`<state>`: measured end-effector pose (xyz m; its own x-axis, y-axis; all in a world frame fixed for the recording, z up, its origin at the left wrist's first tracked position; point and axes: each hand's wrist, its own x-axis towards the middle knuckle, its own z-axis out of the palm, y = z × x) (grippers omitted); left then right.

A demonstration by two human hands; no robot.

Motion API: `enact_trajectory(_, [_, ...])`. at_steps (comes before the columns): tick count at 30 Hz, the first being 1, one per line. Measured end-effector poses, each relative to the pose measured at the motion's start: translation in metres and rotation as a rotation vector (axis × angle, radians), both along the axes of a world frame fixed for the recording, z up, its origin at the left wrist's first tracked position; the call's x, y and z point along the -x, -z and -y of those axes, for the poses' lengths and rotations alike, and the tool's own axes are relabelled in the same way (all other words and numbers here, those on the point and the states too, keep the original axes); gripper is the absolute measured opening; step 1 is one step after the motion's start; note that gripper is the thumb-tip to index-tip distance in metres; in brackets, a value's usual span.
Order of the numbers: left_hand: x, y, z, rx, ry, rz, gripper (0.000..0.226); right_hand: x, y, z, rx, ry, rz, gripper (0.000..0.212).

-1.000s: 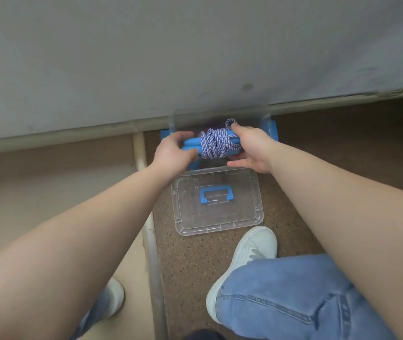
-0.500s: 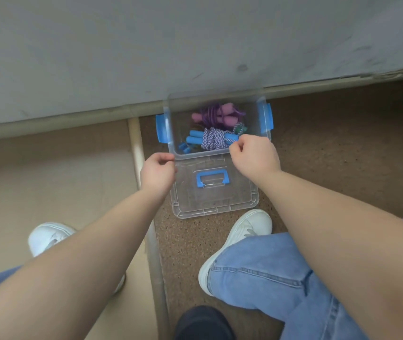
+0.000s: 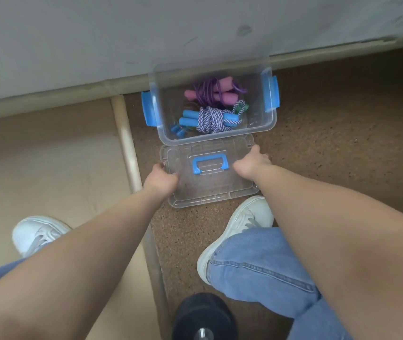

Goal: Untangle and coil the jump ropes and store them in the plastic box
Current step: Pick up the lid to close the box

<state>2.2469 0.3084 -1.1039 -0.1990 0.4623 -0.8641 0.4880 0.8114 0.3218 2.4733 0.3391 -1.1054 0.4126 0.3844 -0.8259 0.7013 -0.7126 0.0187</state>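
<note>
Left hand (image 3: 161, 179) and right hand (image 3: 252, 163) apparently grip the lid's (image 3: 210, 190) side edges.

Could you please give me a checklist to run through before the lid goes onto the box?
1. Ropes stored: the blue-handled rope and the pink-handled rope lie coiled inside the plastic box: ok.
2. Rim clear: no rope hangs over it: ok.
3. Latches: the left latch and the right latch stand clear of the rim: ok.
4. The left hand grips the left edge of the lid: ok.
5. The right hand is at the lid's right edge; firm grip: cannot tell.
</note>
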Motion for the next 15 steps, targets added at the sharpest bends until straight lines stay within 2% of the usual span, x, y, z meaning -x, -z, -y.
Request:
enact_trajectory(4, [0.003, 0.005, -0.001, -0.006, 0.013, -0.030, 0.066, 0.001, 0.003, 0.010, -0.052, 0.076, -0.046, 0.084])
enact_trajectory(8, [0.015, -0.004, -0.001, -0.026, 0.060, -0.097, 0.056, 0.007, -0.010, 0.012, -0.107, 0.095, 0.009, 0.075])
enact_trajectory(11, [0.026, -0.020, -0.003, -0.067, 0.013, -0.066, 0.057, 0.009, -0.031, 0.008, -0.160, 0.063, 0.043, 0.071])
enact_trajectory(15, [0.041, -0.047, -0.007, -0.162, -0.052, -0.105, 0.050, 0.011, -0.064, -0.004, -0.273, 0.146, -0.049, 0.062])
